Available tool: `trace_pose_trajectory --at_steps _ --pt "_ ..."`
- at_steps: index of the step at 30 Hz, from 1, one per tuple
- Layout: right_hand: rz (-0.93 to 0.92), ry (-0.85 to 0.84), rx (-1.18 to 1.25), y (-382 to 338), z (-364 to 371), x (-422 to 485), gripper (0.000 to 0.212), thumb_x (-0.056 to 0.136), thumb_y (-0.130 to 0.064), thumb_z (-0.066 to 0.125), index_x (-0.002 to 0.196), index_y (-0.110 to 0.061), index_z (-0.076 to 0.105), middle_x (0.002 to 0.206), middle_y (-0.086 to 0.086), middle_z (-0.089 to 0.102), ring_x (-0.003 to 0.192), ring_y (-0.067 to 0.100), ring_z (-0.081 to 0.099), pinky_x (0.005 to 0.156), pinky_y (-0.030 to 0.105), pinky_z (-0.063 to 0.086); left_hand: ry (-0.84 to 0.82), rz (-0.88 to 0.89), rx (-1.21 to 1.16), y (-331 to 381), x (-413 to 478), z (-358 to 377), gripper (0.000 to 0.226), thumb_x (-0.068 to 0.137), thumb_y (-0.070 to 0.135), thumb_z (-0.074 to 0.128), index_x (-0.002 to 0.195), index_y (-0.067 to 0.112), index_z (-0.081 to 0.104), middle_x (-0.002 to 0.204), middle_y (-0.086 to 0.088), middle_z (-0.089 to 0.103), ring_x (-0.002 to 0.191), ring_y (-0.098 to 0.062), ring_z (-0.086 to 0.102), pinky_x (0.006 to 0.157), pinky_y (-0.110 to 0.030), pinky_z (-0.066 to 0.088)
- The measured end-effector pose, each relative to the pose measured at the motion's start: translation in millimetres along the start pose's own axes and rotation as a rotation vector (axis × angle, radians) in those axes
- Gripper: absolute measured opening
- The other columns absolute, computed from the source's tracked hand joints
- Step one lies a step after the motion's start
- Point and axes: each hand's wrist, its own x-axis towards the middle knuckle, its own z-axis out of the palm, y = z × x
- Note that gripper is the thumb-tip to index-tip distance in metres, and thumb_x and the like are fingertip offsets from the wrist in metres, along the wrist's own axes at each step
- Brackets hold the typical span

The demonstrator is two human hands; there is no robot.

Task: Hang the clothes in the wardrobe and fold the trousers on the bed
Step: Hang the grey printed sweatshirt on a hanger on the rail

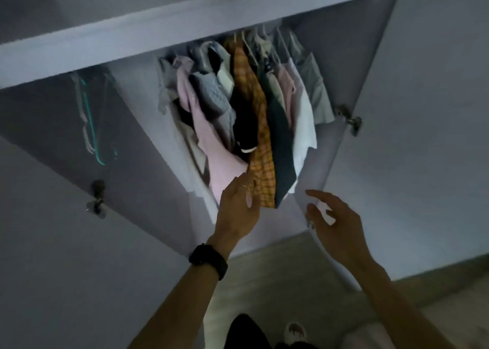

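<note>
Reaching up toward the open wardrobe [158, 39], the left hand [238, 208] had its fingers straight and slightly apart, tips right at the lower hem of the orange checked shirt [260, 126], and it pinched nothing. At three o'clock of it, the right hand [333, 227] hovered with fingers loosely spread and empty, in front of the wardrobe's smooth pale side panel. And what a packed rail: the clothes hung tight together at twelve o'clock of both hands. A soft pink garment [211, 142] drooped at nine o'clock of the orange shirt, a grey waffle-textured knit [211, 94] bunched above it, and a black piece with a white edge [244, 126] sat squeezed between them. At three o'clock of the shirt came a long dark teal garment [283, 142], then a plain white one [304, 126]. Far over at nine o'clock, thin bare hangers [88, 115], one teal, dangled by themselves. A black watch [208, 261] wrapped the left wrist, and a metal hinge [350, 121] gleamed on the flat right door [423, 110].
</note>
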Motion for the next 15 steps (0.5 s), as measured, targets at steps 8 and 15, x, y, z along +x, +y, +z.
trace_pose_trajectory --at_steps 8,15 --pt "0.068 0.241 -0.293 88 -43 -64 0.022 0.097 -0.026 0.065 0.119 -0.027 0.071 0.124 -0.019 0.061 0.116 -0.014 0.047 0.099 0.011 0.039 -0.457 0.276 0.03 47 2 118 0.051 0.099 0.021 0.06 0.148 0.019 0.046 0.15 -0.003 0.05 0.137 -0.021 0.045 0.115 -0.039 0.038" --pt "0.581 0.636 -0.328 107 -49 -153 0.027 0.092 -0.018 0.072 0.118 -0.025 0.072 0.118 -0.002 0.072 0.105 0.022 0.066 0.091 0.038 0.053 -0.864 0.642 0.066 86 6 178 0.054 0.099 0.02 0.059 0.151 0.019 0.043 0.151 0.0 0.048 0.138 -0.017 0.042 0.116 -0.031 0.035"
